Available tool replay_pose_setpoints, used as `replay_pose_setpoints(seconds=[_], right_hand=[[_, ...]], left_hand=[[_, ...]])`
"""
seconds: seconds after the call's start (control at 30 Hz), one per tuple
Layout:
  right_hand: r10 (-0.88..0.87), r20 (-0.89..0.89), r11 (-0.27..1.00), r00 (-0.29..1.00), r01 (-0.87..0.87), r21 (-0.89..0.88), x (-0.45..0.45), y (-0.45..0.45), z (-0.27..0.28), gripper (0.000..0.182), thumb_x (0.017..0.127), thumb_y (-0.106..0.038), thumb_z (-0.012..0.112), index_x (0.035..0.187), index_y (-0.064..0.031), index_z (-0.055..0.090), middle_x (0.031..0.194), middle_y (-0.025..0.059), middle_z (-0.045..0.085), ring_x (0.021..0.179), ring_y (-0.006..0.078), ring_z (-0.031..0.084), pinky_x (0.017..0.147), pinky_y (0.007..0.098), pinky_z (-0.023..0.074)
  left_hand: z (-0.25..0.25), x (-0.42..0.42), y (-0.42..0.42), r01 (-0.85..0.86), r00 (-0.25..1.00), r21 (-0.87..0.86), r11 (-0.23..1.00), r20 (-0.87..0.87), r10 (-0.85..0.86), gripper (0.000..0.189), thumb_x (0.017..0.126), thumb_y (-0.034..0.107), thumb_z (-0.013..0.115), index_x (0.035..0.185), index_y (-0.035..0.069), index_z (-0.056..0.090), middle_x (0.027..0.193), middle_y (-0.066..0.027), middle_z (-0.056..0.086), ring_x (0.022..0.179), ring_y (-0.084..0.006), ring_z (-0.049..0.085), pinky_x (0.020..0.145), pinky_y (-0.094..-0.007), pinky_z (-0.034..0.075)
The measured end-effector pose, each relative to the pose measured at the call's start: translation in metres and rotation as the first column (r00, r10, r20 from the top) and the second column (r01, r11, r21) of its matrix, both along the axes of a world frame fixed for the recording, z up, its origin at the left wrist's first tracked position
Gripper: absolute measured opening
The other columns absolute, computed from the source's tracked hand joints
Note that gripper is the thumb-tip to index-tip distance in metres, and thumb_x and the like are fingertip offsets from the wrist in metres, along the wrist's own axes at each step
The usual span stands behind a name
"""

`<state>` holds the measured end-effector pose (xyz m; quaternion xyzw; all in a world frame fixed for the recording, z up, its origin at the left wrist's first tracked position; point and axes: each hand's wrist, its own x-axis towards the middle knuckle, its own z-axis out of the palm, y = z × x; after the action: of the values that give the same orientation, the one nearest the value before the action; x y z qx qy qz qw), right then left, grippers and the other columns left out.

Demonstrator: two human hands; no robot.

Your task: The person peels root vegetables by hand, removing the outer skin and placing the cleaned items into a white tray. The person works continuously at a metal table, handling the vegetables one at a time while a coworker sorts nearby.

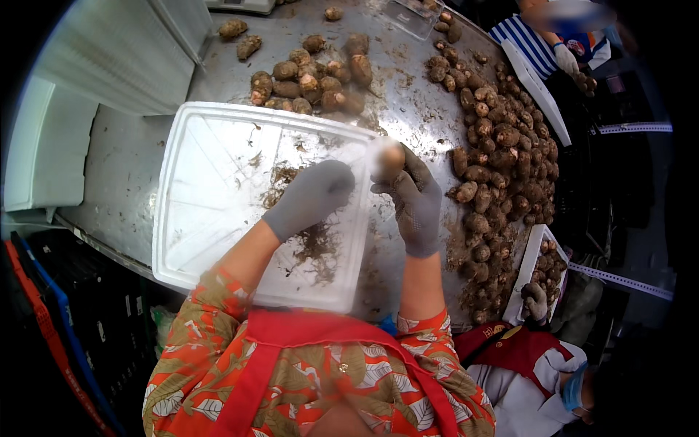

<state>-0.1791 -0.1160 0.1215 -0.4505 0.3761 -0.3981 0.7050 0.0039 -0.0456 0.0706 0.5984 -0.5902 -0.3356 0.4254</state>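
Observation:
My right hand (412, 194), in a grey work glove with a dotted palm, holds a brown taro corm (391, 157) just past the right rim of a white foam tray (213, 180). A blurred patch covers part of that corm. Over the tray hovers my left hand (317, 194), gloved in grey with its back toward me. Its fingers curl under, so whatever they hold is hidden. Loose root hairs and dirt (317, 248) lie in the tray below the left hand.
Beyond the tray sits a heap of taro corms (311, 76) on the metal table (123, 142). A larger taro pile (499, 158) covers the right side. White foam boxes (125, 54) stand at left, a clear plastic box (413, 19) at the back. Two gloved co-workers are at right.

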Motion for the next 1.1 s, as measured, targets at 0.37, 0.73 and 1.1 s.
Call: replay_pose_setpoints(seconds=[0.37,0.73,1.1], right_hand=[[0.077,-0.404,0.971,0.911,-0.16,-0.175,0.02,0.01,-0.039,0.05,0.096,-0.007,0.063,0.144,0.0005,0.05,0.121,0.0129,0.068,0.107,0.0192,0.065,0.094,0.03,0.055],[-0.382,-0.498,0.909,0.778,0.219,-0.355,0.02,-0.172,-0.118,0.05,0.091,-0.021,0.07,0.137,-0.005,0.058,0.121,0.0154,0.067,0.094,0.0225,0.068,0.084,0.0321,0.0561],[-0.499,-0.728,0.838,0.47,0.045,-0.545,-0.02,-0.291,-0.114,0.041,0.089,-0.028,0.067,0.123,-0.0047,0.067,0.122,0.0179,0.065,0.11,0.0294,0.064,0.097,0.0412,0.0495]], left_hand=[[0.015,0.004,0.001,-0.149,0.962,0.16,0.976,-0.204,0.18,0.012,0.086,0.008,0.068,0.095,-0.001,0.068,0.087,-0.0076,0.07,0.08,-0.015,0.064,0.075,-0.0293,0.052],[-0.015,0.016,0.007,-0.06,0.954,0.306,0.95,-0.261,0.145,0.013,0.087,0.005,0.066,0.097,-0.003,0.069,0.09,-0.0064,0.07,0.078,-0.01,0.062,0.072,-0.0263,0.05],[-0.014,0.015,0.006,-0.023,0.89,0.432,0.902,-0.402,0.215,0.003,0.084,-0.001,0.062,0.082,-0.001,0.059,0.083,-0.0065,0.063,0.074,-0.011,0.058,0.068,-0.0256,0.049]])
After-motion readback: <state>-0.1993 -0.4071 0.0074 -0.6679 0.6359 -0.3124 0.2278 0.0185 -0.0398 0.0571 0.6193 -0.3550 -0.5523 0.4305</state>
